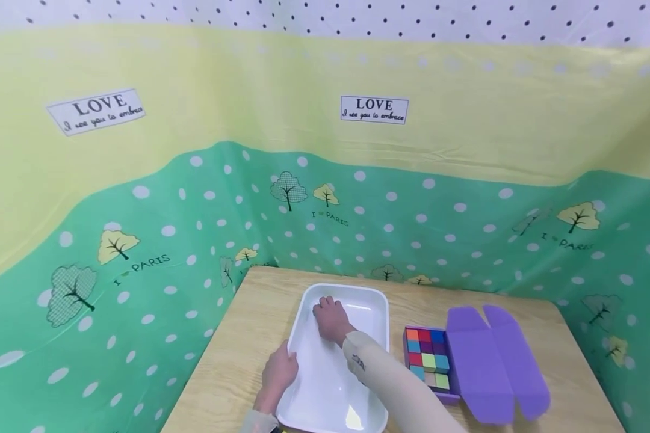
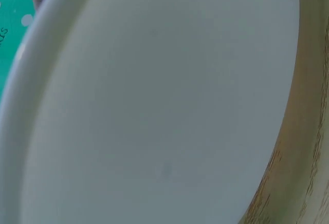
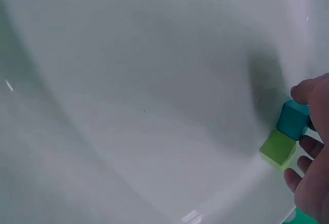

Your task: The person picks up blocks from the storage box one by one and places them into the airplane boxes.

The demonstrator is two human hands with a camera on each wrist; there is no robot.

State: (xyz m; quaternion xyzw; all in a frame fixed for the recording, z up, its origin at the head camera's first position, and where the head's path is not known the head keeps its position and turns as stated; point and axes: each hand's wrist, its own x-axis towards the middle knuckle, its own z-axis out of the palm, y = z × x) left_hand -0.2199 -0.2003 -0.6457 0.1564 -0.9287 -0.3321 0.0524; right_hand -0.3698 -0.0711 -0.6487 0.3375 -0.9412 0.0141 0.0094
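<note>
A white rectangular tray (image 1: 322, 388) lies on the wooden table. My left hand (image 1: 279, 371) grips its left side, thumb up at the rim; in the left wrist view the tray's pale outer wall (image 2: 164, 100) fills most of the picture. Inside the tray, toward its far left corner, is my right hand (image 1: 333, 320). Seen from the right wrist, that hand pinches a teal cube (image 3: 294, 120) between thumb and fingers. A light green cube (image 3: 278, 148) sits against the teal one, beside the other fingertips. In the head view the right hand hides both cubes.
Right of the tray stands an open purple box (image 1: 482, 367), its lid folded out to the right. Rows of colored cubes (image 1: 427, 359) fill much of it. Green and yellow patterned cloth (image 1: 422, 240) hangs behind the table and along both sides.
</note>
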